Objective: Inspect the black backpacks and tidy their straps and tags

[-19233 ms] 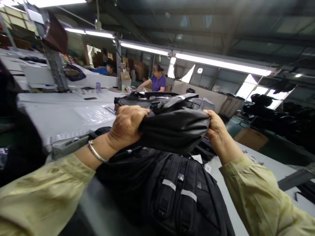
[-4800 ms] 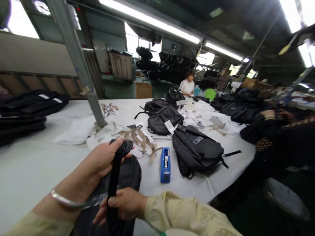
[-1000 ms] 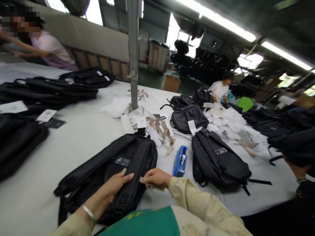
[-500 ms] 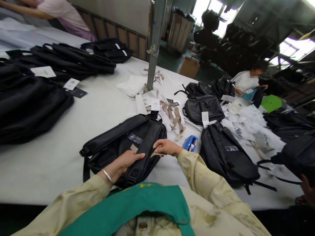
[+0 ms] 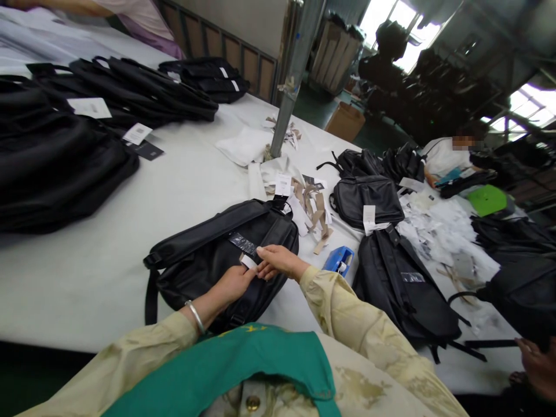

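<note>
While both hands meet over the black backpack (image 5: 217, 255) lying flat on the white table (image 5: 87, 272) right in front of me, I see my left hand (image 5: 232, 284) and right hand (image 5: 278, 262) pinching a small pale strip (image 5: 248, 262) between fingertips, against the bag's shoulder strap. My left wrist wears a silver bangle (image 5: 196, 315). Just right of the right hand sits a blue tape dispenser (image 5: 339, 259), then another backpack (image 5: 403, 289). Beige strips (image 5: 315, 211) lie beyond near a metal post (image 5: 295, 75); more dark bags (image 5: 56, 156) are stacked far left
</note>
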### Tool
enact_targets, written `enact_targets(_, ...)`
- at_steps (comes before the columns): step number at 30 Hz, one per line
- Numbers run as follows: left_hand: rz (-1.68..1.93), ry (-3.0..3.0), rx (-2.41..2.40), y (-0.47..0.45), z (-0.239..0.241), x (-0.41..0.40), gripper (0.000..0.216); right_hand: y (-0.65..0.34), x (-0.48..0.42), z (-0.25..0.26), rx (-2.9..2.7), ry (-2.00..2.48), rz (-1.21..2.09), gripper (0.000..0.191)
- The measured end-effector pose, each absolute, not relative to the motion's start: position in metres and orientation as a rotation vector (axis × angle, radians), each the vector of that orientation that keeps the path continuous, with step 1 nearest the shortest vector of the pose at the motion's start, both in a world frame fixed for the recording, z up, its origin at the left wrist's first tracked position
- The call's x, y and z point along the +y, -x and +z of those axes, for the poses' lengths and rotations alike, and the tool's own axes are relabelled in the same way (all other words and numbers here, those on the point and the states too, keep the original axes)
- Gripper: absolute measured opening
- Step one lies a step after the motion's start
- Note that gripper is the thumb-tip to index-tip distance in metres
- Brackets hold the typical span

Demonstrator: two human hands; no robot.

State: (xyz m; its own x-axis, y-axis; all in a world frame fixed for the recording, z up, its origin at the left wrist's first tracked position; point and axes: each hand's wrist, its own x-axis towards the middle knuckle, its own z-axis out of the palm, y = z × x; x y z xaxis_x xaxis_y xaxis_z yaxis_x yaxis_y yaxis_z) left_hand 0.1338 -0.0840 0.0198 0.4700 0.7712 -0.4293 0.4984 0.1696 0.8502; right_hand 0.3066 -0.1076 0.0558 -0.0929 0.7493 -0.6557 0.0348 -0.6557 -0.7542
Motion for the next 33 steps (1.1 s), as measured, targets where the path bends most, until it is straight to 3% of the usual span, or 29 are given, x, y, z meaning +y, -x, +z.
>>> enact_targets(4, 0.227, -1.614, 1.172, -0.136, 0.019, -0.083, 0.039, -0.309, -0.108, 0.055, -1.137, 1.757, 1.691, 0.033)
enact_targets(9, 0.122, -1.685, 1.230, -0.138, 0.018, -0.080, 0.038, -0.307, -0.090, 0.074, -2.331, 1.456, 0.731, 0.055)
enact_targets(14, 0.210, -1.757, 1.148, -0.139, 0.013, -0.077, 0.037, -0.300, -0.067, 0.084, -2.985, 0.998, 0.287, 0.013)
enact_targets(21, 0.268, -1.602, 1.091, -0.129, 0.008, -0.076, 0.036, -0.319, -0.099, 0.024, -2.774, 1.074, 0.186, 0.021)
enact_targets(27, 0.272, -1.124, 0.959, -0.126, 0.016, -0.080, 0.038, -0.314, -0.146, 0.009, -2.413, 1.331, 0.378, 0.036)
enact_targets(33, 0.280, -1.189, 1.123, -0.131, 0.017, -0.079, 0.045, -0.290, -0.148, -0.001, -1.875, 1.697, 0.524, 0.027)
